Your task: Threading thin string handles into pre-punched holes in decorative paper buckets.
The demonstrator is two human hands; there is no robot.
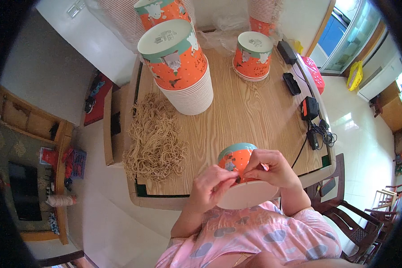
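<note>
An orange paper bucket [237, 157] with a teal band and a white interior leans at the table's near edge, its open mouth turned toward me. My left hand [213, 184] is closed in a pinch against the bucket's side, close to the rim. Opposite it, my right hand [272, 169] also pinches at the printed side, thumb and fingertips together. Whatever lies between the fingertips is too small to make out. On the left of the table sits a heap of tan strings [155, 138].
A tall upside-down stack of orange buckets [187, 85] stands behind the strings, and a shorter stack [252, 58] further right. Black adapters [309, 108] and cables [324, 134] line the right edge. A dark wooden chair [357, 225] stands at the lower right.
</note>
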